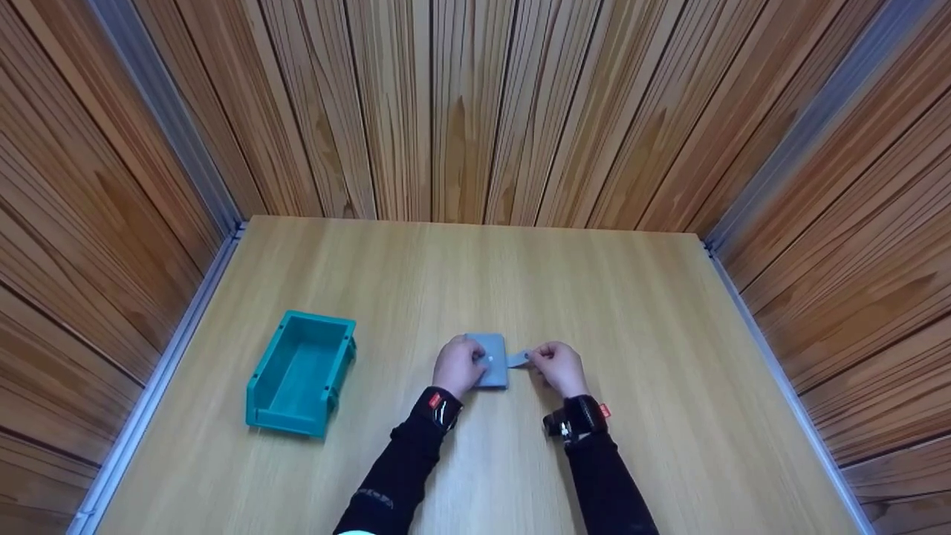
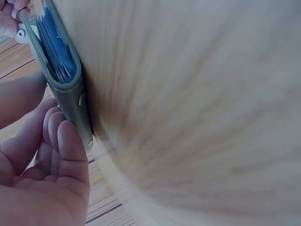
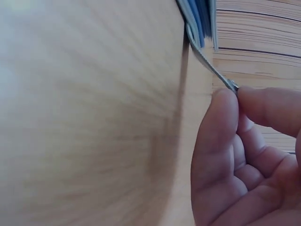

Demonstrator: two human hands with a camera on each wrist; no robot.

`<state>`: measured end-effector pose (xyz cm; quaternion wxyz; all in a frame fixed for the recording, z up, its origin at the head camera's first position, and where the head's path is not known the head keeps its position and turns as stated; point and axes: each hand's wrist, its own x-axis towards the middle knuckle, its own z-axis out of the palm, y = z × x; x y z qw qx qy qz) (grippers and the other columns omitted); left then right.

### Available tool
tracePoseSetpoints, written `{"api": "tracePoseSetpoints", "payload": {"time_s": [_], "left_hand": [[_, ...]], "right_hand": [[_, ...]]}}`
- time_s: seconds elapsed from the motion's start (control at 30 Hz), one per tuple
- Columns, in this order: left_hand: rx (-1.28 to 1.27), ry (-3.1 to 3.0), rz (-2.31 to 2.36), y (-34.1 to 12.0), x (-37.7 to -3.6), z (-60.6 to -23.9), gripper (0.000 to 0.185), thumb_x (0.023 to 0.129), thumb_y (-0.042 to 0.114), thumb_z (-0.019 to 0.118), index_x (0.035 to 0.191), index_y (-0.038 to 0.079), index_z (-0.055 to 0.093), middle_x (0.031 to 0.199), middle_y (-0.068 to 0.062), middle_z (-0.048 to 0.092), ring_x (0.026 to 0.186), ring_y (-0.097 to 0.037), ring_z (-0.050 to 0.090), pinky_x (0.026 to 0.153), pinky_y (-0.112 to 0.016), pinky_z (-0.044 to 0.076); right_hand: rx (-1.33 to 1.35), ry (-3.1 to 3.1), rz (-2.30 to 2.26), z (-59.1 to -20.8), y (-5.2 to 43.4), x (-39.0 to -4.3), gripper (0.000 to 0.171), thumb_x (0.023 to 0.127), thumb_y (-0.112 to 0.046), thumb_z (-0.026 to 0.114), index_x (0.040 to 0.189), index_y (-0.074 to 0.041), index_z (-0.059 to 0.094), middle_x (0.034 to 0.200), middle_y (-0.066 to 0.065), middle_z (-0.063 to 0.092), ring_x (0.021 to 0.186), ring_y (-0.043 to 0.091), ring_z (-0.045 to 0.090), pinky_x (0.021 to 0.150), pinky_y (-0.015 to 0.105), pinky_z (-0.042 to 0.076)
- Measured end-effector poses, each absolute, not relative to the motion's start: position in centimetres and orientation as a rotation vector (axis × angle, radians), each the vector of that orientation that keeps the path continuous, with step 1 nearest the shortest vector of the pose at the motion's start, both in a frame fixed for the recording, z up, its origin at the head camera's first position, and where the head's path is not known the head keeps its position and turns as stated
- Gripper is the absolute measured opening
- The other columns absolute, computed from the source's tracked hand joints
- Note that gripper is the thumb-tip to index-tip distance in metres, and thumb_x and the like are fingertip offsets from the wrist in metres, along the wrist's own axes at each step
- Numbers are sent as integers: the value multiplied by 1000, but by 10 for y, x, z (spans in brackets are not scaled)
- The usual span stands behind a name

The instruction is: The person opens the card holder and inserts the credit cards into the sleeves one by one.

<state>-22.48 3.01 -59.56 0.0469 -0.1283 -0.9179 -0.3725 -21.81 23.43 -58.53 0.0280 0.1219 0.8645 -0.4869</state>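
Observation:
A grey-blue card holder (image 1: 492, 361) lies on the table in front of me, with blue inner sleeves (image 2: 56, 47) visible between its covers in the left wrist view. My left hand (image 1: 456, 367) holds it by the spine side, thumb over the top cover and curled fingers against the spine. From its right side a short strap (image 1: 518, 360) sticks out, bearing a metal snap button (image 2: 21, 33). Between thumb and forefinger my right hand (image 1: 561, 367) pinches the strap's free end, which is pulled out from the covers.
To the left on the wooden table (image 1: 594, 275) stands a teal plastic bin (image 1: 286, 427). Wood-panelled walls (image 1: 468, 111) with metal corner rails enclose the table at the back and both sides.

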Motion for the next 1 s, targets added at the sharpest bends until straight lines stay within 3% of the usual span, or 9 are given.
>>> {"api": "tracePoseSetpoints", "payload": {"time_s": [0.53, 1.0], "left_hand": [[-382, -2800, -1182, 30, -226, -598, 20, 74, 5, 84, 90, 0, 73, 86, -8, 64, 83, -24, 61, 77, -37, 48], [-400, -2784, -1188, 29, -226, -598, 20, 74, 5, 83, 90, 0, 73, 85, -8, 63, 83, -26, 60, 78, -39, 48]], "right_hand": [[270, 2725, -1506, -577, 211, -225, 12, 88, -13, 72, 85, -3, 67, 75, 2, 65, 64, 12, 59, 55, 24, 47], [143, 2744, -1480, -581, 193, -227, 11, 88, -9, 70, 81, -2, 65, 67, 0, 62, 57, 10, 58, 51, 23, 46]]}}
